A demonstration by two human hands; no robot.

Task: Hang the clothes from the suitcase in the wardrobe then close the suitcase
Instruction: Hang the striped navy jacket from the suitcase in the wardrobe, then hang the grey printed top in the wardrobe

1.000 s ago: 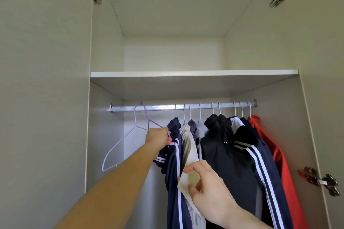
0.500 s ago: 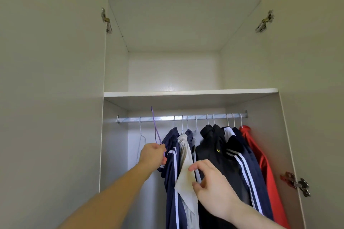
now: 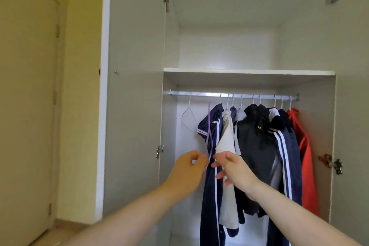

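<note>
My left hand (image 3: 188, 171) pinches the lower end of a thin purple hanger (image 3: 209, 124), which is off the rail and stands upright in front of the clothes. My right hand (image 3: 232, 168) is beside it with loose, spread fingers, fingertips close to the hanger, holding nothing. Behind them the open wardrobe's metal rail (image 3: 209, 94) carries several hung clothes: a navy jacket with white stripes (image 3: 211, 175), a cream shirt (image 3: 226, 142), a black top (image 3: 253, 146), another striped navy jacket (image 3: 287, 156) and a red garment (image 3: 303, 156). An empty white hanger (image 3: 188, 118) hangs at the rail's left end. The suitcase is out of view.
A white shelf (image 3: 247, 72) runs above the rail. Both wardrobe doors stand open, the left door (image 3: 133, 86) and the right door (image 3: 353, 106) with its hinge (image 3: 331, 163). A room door (image 3: 28, 106) in a yellow wall is at the far left.
The purple hanger has come off the rail and down with my left hand. My right hand has let go of the cream shirt and moved towards the hanger. The view has pulled back and turned left.
</note>
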